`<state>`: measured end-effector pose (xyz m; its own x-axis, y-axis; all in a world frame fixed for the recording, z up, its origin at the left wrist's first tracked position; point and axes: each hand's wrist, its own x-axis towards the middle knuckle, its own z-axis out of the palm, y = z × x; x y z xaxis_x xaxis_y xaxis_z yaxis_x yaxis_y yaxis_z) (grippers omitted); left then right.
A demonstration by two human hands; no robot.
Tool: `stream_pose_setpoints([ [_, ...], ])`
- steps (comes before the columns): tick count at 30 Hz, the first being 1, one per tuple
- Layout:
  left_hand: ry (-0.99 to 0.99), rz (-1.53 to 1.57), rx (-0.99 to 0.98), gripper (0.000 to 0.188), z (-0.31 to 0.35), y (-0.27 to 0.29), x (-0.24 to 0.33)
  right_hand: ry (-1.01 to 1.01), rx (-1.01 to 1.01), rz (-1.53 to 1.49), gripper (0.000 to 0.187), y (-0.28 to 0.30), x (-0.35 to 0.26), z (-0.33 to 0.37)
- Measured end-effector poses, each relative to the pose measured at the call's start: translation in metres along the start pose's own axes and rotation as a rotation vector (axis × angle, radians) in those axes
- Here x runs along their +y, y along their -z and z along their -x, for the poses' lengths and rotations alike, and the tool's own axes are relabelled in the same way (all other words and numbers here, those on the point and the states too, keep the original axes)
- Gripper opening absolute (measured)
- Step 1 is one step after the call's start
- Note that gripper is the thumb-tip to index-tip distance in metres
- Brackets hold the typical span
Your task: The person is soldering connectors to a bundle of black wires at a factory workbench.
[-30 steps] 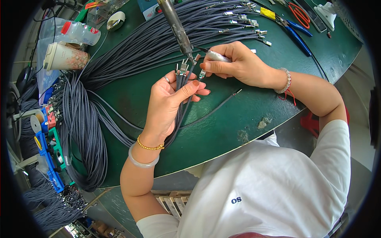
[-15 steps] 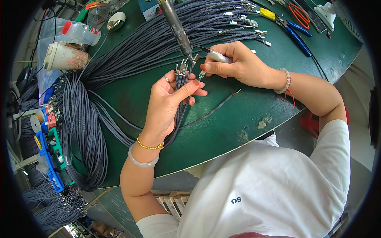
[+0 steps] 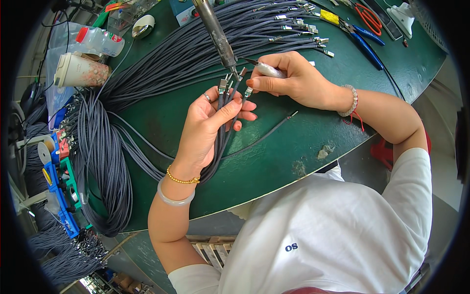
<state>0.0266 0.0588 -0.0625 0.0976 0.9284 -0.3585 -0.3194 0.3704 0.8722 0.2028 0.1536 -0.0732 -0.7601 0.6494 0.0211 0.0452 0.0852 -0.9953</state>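
My left hand [image 3: 204,119] is closed round several dark braided cables [image 3: 219,142], with their small metal connectors sticking up past the thumb. My right hand [image 3: 308,83] keeps a thin tool with a white wrapped handle [image 3: 270,71] and a dark pointed tip between its fingers; I cannot tell its exact kind. Its thumb and forefinger also pinch a small cable connector [image 3: 248,91] with a green part. Just above the cable ends, the tip of a soldering iron [image 3: 218,36] points down, close to the connectors and the tool's tip.
Many more braided cables [image 3: 171,59] lie across the green table [image 3: 274,161]. Pliers [image 3: 360,41] and red-handled scissors [image 3: 369,18] lie at the far right. A paper cup [image 3: 81,70], a plastic bottle [image 3: 100,41] and a computer mouse [image 3: 143,26] stand at the left.
My left hand has shifted very slightly, and the connectors in it have turned and spread a little. My right hand has hardly moved, still pinching the connector.
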Motion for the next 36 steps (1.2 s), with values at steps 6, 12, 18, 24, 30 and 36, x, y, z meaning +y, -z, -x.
stream_pose_setpoints([
  [6, -0.029, -0.032, 0.028, 0.018, -0.002, 0.003, -0.003, 0.019, -0.019, 0.027, 0.022, 0.0, 0.002, 0.0],
  [12, -0.024, -0.028, 0.005, 0.018, -0.003, 0.004, -0.003, -0.015, -0.027, -0.006, 0.022, -0.001, 0.0, 0.0],
  [18, -0.025, -0.011, 0.052, 0.019, -0.002, 0.003, -0.003, 0.013, -0.028, 0.005, 0.022, -0.002, 0.004, 0.0],
  [24, -0.038, -0.021, 0.081, 0.019, -0.002, 0.005, -0.004, 0.037, -0.04, -0.047, 0.021, -0.003, 0.008, -0.001],
  [30, -0.06, 0.016, 0.118, 0.018, -0.003, 0.007, -0.005, -0.121, 0.024, 0.018, 0.017, -0.011, -0.004, 0.007],
  [36, -0.061, -0.037, 0.117, 0.019, -0.001, 0.007, -0.004, -0.186, -0.065, -0.24, 0.014, -0.022, 0.003, 0.004],
])
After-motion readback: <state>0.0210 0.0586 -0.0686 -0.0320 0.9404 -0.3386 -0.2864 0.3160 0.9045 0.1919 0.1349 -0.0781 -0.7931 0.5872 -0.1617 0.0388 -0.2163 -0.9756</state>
